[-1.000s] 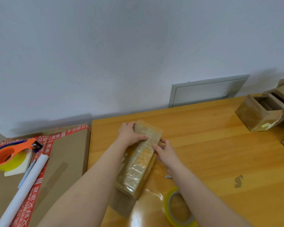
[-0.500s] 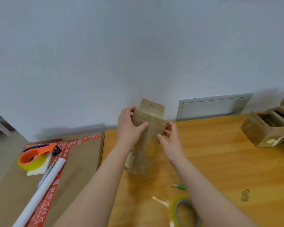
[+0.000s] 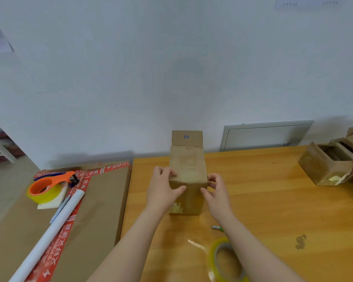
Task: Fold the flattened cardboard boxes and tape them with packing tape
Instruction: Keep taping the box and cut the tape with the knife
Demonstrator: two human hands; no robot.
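Lying closest on the counter (image 3: 273, 210) is a roll of clear tape (image 3: 226, 261) with a loose shiny end sticking out. Just past it lies a small green-tipped thing (image 3: 217, 227), too small to tell what it is.

Next come the two hands. The left hand (image 3: 163, 192) grips the box (image 3: 188, 176) at its left top edge, with fingers curled over the top and thumb on the near side. The right hand (image 3: 216, 192) pinches the right top corner the same way. The box seems to stand on the counter, between the hands. Its top looks shiny with tape. One flap (image 3: 187, 137) marked "8#" sticks up at the far end.

The box is small, so it is likely light and easy to lift. Cardboard is stiff but bends if squeezed hard, and the taped parts may be slippery. The edges and corners look like the best places to hold, one hand on each side.

Farther off to the right sit more small boxes (image 3: 326, 167). To the left is a big flat box (image 3: 102, 200) with an orange tape holder (image 3: 47, 186) on it.
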